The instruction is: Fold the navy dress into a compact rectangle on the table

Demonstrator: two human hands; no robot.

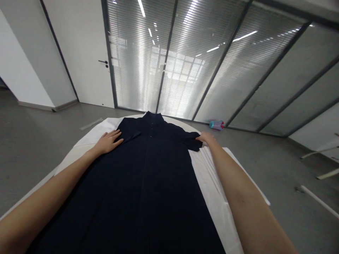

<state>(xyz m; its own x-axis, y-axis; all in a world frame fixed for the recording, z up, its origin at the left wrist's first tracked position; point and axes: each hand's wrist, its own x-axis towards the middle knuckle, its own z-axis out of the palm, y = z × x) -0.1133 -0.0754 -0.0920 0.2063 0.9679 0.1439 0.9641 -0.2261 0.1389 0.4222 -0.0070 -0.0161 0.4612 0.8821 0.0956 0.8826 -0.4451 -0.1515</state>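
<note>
A dark navy short-sleeved garment with a collar and a few front buttons, like a long shirt or dress (pixel 148 176), lies spread out with its collar at the far end. Under it is a white cloth (pixel 205 173) covering a table. My left hand (pixel 108 141) rests flat with fingers spread at the edge of the left sleeve. On the other side, my right hand (pixel 206 137) has its fingers closed on the hem of the right sleeve. The garment's lower end runs out of view at the bottom.
Beyond the table stands a glass partition (pixel 182 63) with blinds, beside a white door (pixel 87 53). A blue and pink packet (pixel 216 125) lies on the grey floor (pixel 254 148). Pale legs or poles (pixel 320 201) show at the right edge.
</note>
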